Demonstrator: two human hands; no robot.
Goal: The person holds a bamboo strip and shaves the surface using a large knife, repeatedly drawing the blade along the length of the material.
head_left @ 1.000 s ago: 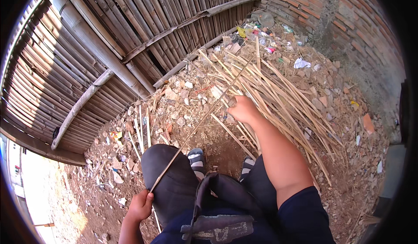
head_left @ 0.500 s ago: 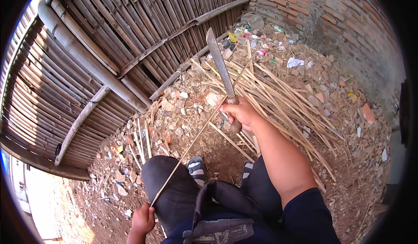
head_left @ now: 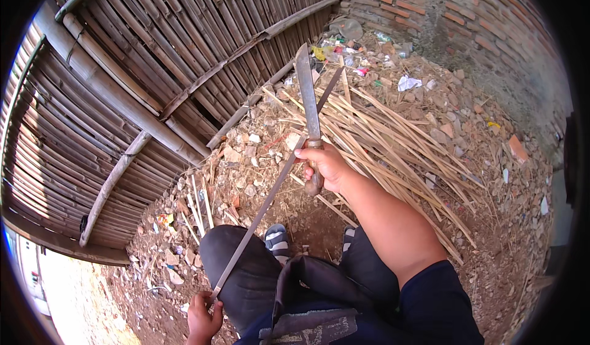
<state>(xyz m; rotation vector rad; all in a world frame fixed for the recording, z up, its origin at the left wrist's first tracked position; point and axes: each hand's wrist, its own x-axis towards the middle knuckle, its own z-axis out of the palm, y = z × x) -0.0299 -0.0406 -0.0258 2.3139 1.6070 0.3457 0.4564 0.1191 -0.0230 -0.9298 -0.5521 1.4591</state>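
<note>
Two bare hands share the work: the right hand (head_left: 330, 168) has its fingers curled around the wooden handle of a machete (head_left: 308, 99), whose blade points away from the body, with the rounded butt showing below the fist. Behind the machete a long, flat bamboo strip (head_left: 264, 206) crosses slantwise, so a short stretch of it is hidden; the right thumb tip meets the strip, though whether it presses there I cannot tell. Well below and left of the machete, the left hand (head_left: 204, 317) grips the strip's near end between thumb and fingers, which cover that end; its forearm is cut off by the lower edge. Right of the machete lies a heap of split bamboo strips (head_left: 375, 142), too tangled to count. Two striped sandals (head_left: 278, 237) show below the machete, the right one mostly hidden by the trouser leg. Left of the machete stands a bamboo-pole fence (head_left: 209, 37), cropped by the dark fisheye rim.
</note>
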